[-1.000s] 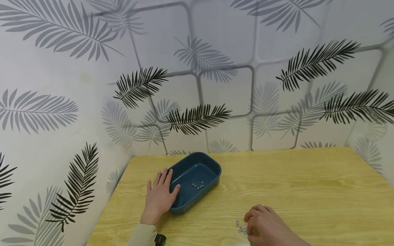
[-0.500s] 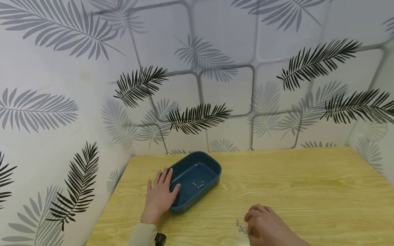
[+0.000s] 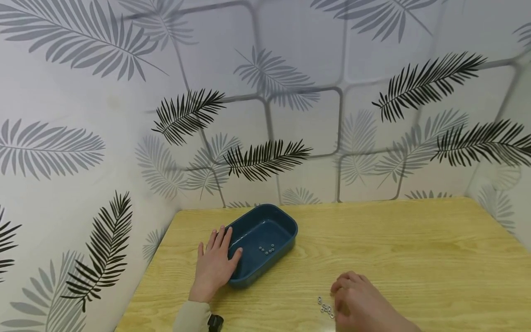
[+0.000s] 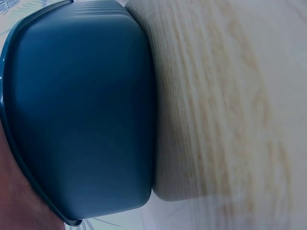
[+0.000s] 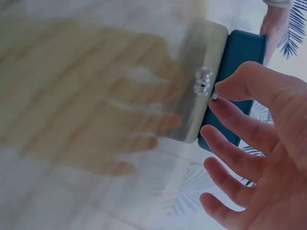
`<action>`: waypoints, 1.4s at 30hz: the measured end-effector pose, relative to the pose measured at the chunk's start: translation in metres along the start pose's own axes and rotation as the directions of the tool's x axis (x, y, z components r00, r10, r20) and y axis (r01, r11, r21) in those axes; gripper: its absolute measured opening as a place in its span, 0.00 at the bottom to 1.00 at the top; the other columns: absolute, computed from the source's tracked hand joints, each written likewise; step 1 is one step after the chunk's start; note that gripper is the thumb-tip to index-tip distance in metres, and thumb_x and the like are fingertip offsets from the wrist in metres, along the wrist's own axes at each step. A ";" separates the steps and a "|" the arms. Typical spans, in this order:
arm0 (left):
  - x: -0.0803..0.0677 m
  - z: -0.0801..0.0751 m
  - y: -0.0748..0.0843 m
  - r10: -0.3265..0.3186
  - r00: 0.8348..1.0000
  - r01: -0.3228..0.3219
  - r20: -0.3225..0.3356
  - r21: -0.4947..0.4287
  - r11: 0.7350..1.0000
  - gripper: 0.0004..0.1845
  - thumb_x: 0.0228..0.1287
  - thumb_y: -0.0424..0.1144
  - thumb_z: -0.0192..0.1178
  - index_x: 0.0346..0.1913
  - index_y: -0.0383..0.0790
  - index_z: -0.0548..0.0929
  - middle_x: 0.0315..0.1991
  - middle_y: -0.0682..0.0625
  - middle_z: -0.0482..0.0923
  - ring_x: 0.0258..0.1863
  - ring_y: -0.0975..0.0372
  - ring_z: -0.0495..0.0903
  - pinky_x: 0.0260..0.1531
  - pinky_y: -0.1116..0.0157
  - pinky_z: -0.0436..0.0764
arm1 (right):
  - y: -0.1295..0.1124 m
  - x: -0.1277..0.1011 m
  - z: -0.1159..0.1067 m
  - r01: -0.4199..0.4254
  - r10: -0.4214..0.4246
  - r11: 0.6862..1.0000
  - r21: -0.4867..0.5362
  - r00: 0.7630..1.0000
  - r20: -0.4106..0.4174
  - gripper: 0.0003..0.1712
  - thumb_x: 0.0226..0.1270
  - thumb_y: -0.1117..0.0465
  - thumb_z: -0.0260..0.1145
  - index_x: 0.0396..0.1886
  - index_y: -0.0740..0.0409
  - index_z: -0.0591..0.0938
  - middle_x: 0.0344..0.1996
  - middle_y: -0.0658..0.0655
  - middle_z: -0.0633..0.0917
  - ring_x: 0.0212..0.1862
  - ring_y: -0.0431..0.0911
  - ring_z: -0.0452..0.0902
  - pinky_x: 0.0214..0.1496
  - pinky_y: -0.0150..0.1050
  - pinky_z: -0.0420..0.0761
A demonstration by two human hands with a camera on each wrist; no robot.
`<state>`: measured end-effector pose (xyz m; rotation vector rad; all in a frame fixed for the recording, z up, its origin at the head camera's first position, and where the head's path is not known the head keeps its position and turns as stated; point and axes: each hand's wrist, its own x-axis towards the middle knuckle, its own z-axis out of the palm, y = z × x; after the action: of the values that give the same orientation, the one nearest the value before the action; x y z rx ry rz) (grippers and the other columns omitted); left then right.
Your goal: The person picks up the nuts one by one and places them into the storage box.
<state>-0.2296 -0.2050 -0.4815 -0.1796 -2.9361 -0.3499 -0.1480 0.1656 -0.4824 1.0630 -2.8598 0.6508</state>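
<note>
A dark blue rectangular bin (image 3: 249, 277) stands on the wooden table, with several small metal nuts (image 3: 267, 252) on its floor. My left hand (image 3: 213, 267) rests on the bin's left rim, fingers fairly straight and the thumb over the inside. In the left wrist view, the bin's outer wall (image 4: 86, 110) fills much of the picture. At the lower right, my right hand (image 3: 365, 302) is beside a small cluster of loose nuts (image 3: 325, 308). The right wrist view shows one nut (image 5: 215, 96) pinched between thumb and index fingertip, the other fingers loosely bent.
The light wooden table (image 3: 394, 244) extends to the right of the bin and reaches back to a wall (image 3: 307, 124) with a leaf pattern. A dark band (image 3: 215, 323) is at the left wrist, below the sleeve (image 3: 192, 317).
My right hand has shifted very slightly to the right, away from the loose nuts. The left hand and the bin stay where they were.
</note>
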 end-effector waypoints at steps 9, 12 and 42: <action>0.000 -0.001 0.000 -0.008 1.000 0.008 0.019 0.004 1.000 0.37 0.73 0.59 0.49 0.78 0.46 0.56 0.78 0.44 0.49 0.76 0.47 0.47 0.67 0.36 0.47 | 0.000 0.005 -0.007 -0.083 0.087 0.990 0.114 0.996 -0.032 0.13 0.53 0.59 0.73 0.18 0.34 0.82 0.43 0.46 0.83 0.49 0.50 0.74 0.49 0.56 0.75; -0.001 0.000 0.000 -0.005 1.000 0.005 0.017 0.004 1.000 0.38 0.73 0.58 0.50 0.78 0.45 0.57 0.78 0.44 0.49 0.76 0.47 0.47 0.67 0.35 0.47 | -0.001 0.007 -0.010 -0.099 0.106 0.985 0.140 0.994 -0.041 0.13 0.54 0.60 0.73 0.19 0.35 0.82 0.44 0.47 0.83 0.50 0.51 0.74 0.50 0.56 0.76; 0.000 -0.002 0.001 -0.010 1.000 0.010 0.019 0.003 1.000 0.37 0.73 0.59 0.48 0.78 0.46 0.56 0.78 0.44 0.48 0.76 0.48 0.47 0.67 0.36 0.47 | 0.004 0.038 -0.024 -0.127 0.181 0.973 0.191 0.936 -0.302 0.15 0.51 0.65 0.73 0.19 0.37 0.82 0.44 0.48 0.85 0.52 0.54 0.75 0.51 0.53 0.78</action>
<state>-0.2288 -0.2048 -0.4794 -0.1691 -2.9569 -0.3477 -0.1826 0.1540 -0.4554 0.6734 -2.6579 0.9906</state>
